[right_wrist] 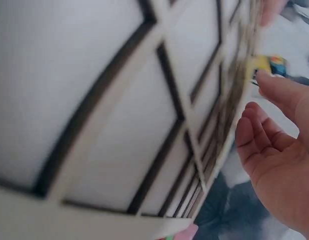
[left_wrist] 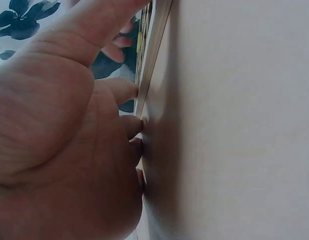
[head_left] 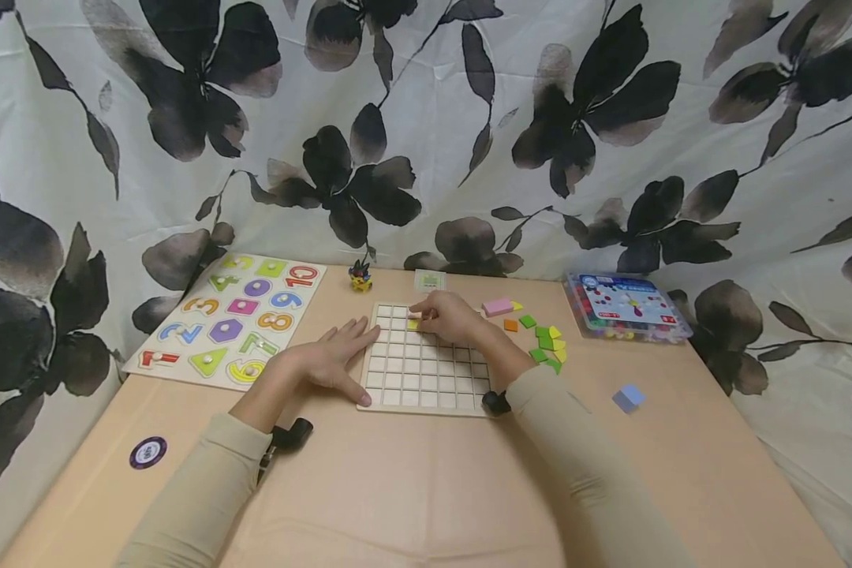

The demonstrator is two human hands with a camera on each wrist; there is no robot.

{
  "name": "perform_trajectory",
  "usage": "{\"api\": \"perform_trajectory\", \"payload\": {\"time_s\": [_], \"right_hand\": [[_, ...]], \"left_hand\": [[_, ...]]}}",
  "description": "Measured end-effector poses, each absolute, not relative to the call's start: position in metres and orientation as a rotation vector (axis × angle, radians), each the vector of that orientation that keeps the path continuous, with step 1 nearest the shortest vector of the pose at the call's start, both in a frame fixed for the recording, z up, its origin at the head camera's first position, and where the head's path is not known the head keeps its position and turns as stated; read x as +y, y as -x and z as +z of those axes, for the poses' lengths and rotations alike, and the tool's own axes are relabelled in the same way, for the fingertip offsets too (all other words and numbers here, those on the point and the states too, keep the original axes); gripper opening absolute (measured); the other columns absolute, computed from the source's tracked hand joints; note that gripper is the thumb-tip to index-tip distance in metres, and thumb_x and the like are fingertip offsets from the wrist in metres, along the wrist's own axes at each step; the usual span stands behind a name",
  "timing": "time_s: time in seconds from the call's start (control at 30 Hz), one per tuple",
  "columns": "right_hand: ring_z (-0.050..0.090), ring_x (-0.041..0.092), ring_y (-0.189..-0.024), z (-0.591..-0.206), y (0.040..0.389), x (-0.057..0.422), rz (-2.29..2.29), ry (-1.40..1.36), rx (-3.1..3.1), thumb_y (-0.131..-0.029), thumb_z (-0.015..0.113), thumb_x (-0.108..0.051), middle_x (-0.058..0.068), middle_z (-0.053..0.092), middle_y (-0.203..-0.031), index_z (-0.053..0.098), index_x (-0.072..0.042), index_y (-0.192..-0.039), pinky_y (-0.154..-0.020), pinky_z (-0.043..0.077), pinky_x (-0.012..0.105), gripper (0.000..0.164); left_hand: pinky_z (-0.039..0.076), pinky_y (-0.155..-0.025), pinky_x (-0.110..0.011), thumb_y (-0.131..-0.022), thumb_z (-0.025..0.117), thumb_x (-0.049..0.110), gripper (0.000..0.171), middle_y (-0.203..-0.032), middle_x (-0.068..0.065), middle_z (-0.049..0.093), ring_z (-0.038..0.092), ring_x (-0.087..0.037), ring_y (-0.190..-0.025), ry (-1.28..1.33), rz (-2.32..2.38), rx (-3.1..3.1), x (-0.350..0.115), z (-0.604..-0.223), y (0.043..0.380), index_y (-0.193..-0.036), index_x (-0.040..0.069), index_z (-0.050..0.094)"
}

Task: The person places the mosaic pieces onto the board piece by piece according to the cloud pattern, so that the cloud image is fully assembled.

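Note:
A light wooden grid board (head_left: 426, 394) with white square cells lies in front of me. My left hand (head_left: 330, 359) rests flat along its left side, fingers spread, the thumb at the near left corner. In the left wrist view, the fingertips (left_wrist: 129, 92) come down right at the board's wooden edge. My right hand (head_left: 447, 317) is over the far part of the grid, its fingers bent beside a yellow tile (head_left: 413, 324) lying in a cell. The right wrist view shows the thumb and loosely bent fingers (right_wrist: 249, 135) with a gap between them.
Several green, yellow and orange tiles (head_left: 543, 342) lie right of the board, near a pink block (head_left: 498, 307). A number puzzle (head_left: 227, 331) is at left, a plastic box (head_left: 628, 308) at right. Also present: blue block (head_left: 628, 398), poker chip (head_left: 147, 453), small figurine (head_left: 360, 276), card (head_left: 430, 281).

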State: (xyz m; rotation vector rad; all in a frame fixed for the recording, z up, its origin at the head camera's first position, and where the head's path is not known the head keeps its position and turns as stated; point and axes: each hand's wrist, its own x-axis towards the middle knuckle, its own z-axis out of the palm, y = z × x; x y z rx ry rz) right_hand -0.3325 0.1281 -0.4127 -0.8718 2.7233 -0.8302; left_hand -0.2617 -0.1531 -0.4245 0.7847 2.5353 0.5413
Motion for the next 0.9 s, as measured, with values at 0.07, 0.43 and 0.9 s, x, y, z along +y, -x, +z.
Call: {"api": "perform_trajectory", "payload": {"time_s": [0.07, 0.43, 0.9], "right_hand": [[0.061, 0.020, -0.089, -0.406, 0.326, 0.138, -0.887, 0.885, 2.737, -0.097, 0.073, -0.015, 0.015, 0.071, -0.123, 0.066, -0.007, -0.140, -0.071, 0.051, 0.029, 0.044], [0.059, 0.028, -0.110, -0.382, 0.287, 0.220, -1.293, 0.499, 2.893, -0.102, 0.069, -0.025, 0.009, 0.064, -0.137, 0.063, -0.017, -0.143, -0.080, 0.056, 0.033, 0.042], [0.055, 0.034, -0.107, -0.429, 0.305, 0.271, -0.955, 0.330, 2.912, -0.100, 0.068, -0.011, 0.020, 0.066, -0.129, 0.069, -0.005, -0.135, -0.099, 0.050, 0.048, 0.035]], "left_hand": [[0.001, -0.130, -0.063, -0.075, 0.085, 0.062, 0.130, -0.174, -0.023, -0.004, -0.006, -0.043, -0.162, -0.791, 0.535, 2.539, -0.154, -0.424, 0.262, -0.168, 0.008, 0.011], [0.001, -0.130, -0.062, -0.074, 0.085, 0.064, 0.131, -0.174, -0.023, -0.005, -0.007, -0.042, -0.162, -0.798, 0.533, 2.543, -0.153, -0.425, 0.263, -0.168, 0.009, 0.011], [0.001, -0.130, -0.061, -0.074, 0.085, 0.063, 0.132, -0.175, -0.022, -0.005, -0.007, -0.041, -0.162, -0.777, 0.532, 2.537, -0.151, -0.426, 0.264, -0.168, 0.009, 0.011]]}}
